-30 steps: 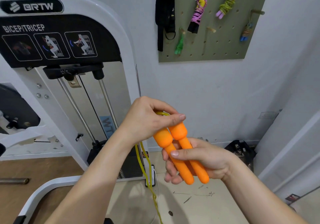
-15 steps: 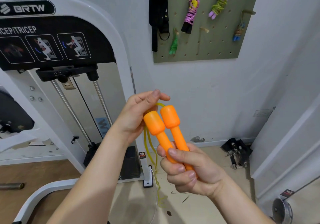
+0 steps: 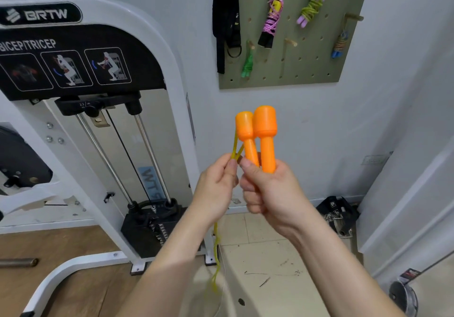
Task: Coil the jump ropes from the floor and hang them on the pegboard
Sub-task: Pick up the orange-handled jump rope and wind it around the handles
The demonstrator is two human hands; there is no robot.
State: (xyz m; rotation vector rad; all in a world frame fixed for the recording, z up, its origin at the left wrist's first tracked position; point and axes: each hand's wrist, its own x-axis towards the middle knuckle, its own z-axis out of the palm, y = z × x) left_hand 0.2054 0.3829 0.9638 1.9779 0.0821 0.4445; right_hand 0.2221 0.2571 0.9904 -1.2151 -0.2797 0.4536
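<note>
moved since half a second ago: left hand point(image 3: 216, 184) is down from the handle caps to the cord; the handles now stand upright and higher in view.

item 1. orange handles point(image 3: 258, 140), a pair, side by side, caps at 12 o'clock. right hand point(image 3: 270, 191) is wrapped round their lower shafts, keeping both ends of the rope together so the coil starts as one.

item 2. yellow cord point(image 3: 236, 147), at 9 o'clock of the handles, two strands pinched between my left thumb and fingers, just beside my right thumb. the rest drops toward 6 o'clock to the floor point(image 3: 270, 255). the pinch, i judge, keeps the strands taut for winding.

item 3. pegboard point(image 3: 307, 71), on the wall at 1 o'clock. bundled ropes point(image 3: 272, 17) already hang there; a wooden peg point(image 3: 291, 42) looks free. coiling barely begun, hanging not yet done.
</note>
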